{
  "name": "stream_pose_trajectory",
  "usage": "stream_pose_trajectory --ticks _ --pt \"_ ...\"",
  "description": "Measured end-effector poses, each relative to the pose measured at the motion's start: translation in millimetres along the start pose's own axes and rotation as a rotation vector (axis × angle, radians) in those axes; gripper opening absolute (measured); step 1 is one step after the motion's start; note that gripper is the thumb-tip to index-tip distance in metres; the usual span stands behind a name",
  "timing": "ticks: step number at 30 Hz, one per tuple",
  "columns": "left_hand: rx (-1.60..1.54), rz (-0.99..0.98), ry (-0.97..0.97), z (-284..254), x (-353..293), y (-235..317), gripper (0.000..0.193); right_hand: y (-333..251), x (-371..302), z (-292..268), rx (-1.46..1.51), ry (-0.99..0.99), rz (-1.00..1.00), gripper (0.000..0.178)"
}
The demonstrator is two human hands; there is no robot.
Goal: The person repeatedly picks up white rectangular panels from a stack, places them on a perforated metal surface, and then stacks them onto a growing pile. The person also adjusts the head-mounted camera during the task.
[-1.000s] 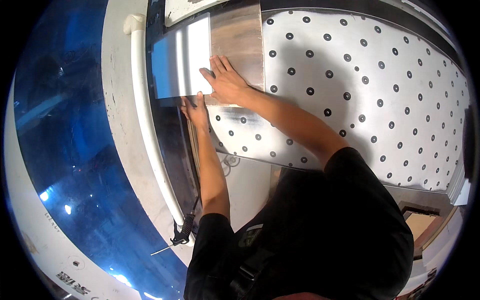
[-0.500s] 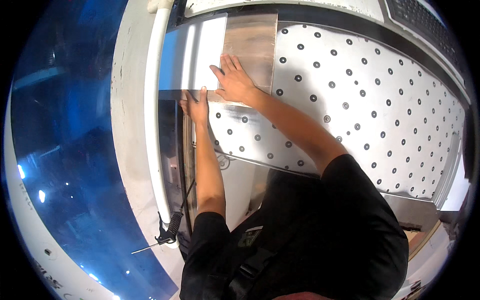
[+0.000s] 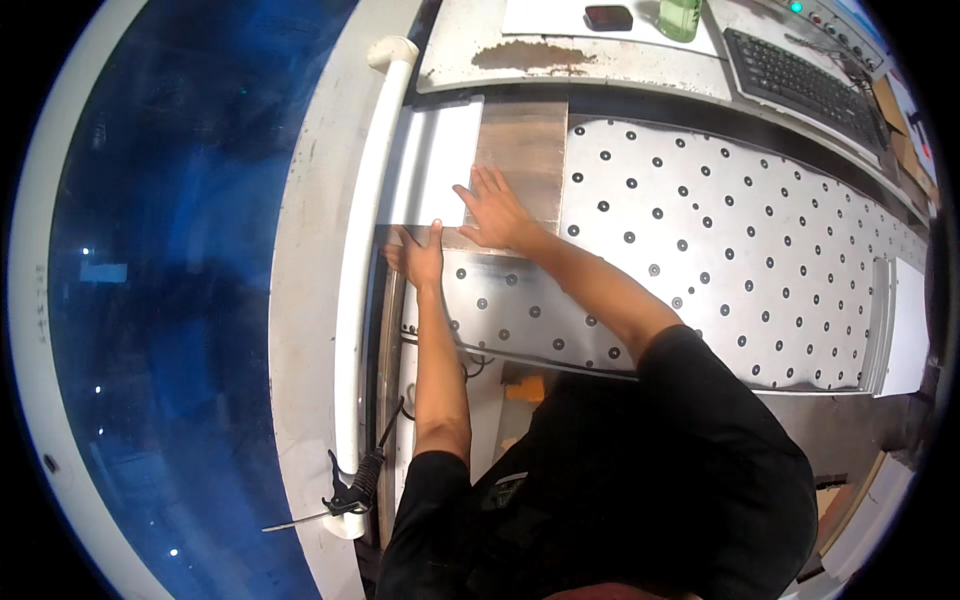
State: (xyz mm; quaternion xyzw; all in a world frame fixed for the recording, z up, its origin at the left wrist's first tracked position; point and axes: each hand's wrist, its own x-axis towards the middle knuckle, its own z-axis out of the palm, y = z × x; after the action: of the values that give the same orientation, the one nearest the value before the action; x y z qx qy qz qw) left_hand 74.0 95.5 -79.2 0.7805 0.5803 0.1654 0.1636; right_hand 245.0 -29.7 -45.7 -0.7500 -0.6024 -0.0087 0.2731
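Note:
A glossy white panel (image 3: pixel 435 150) lies on a brown wood-grain board (image 3: pixel 525 150), its left side next to a long white rail (image 3: pixel 366 270). My left hand (image 3: pixel 418 260) is at the panel's near edge, thumb pointing away from me and spread from the fingers. Those fingers bend at the board's near left corner, and their tips are partly hidden. Flat across the panel's right edge and the board rests my right hand (image 3: pixel 498 212), fingers spread. Neither hand is visibly wrapped around anything.
Right of the board stretches a white table surface (image 3: pixel 720 250) dotted with dark round studs. A black keyboard (image 3: pixel 805 90) and a green container (image 3: pixel 680 18) sit on the far ledge. An air blow gun (image 3: pixel 355 490) hangs by the rail's near end. Dark blue glazing (image 3: pixel 180 300) fills the left.
The head view has shifted, bringing more of the far ledge into sight. Blue on the panel's left part no longer shows. Both hands keep nearly the same place at the panel.

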Motion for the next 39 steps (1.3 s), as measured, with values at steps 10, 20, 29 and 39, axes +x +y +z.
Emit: stream_pose_trajectory --ticks 10,20,29,39 --pt "-0.008 -0.03 0.037 -2.2 5.5 -8.7 0.121 -55.3 -120.2 -25.5 -0.015 -0.068 -0.031 0.052" --pt "-0.012 0.043 0.16 -6.6 -6.0 -6.4 0.104 -84.8 -282.6 -88.6 0.095 0.045 0.283 0.045" --pt "-0.07 0.487 0.226 -15.9 -61.7 -31.6 0.06 -105.4 -341.4 -89.3 0.02 0.034 0.278 0.054" --pt "0.34 0.299 0.171 -22.0 -161.6 -55.6 0.061 -85.3 -478.9 -151.0 0.356 -0.031 0.231 0.056"
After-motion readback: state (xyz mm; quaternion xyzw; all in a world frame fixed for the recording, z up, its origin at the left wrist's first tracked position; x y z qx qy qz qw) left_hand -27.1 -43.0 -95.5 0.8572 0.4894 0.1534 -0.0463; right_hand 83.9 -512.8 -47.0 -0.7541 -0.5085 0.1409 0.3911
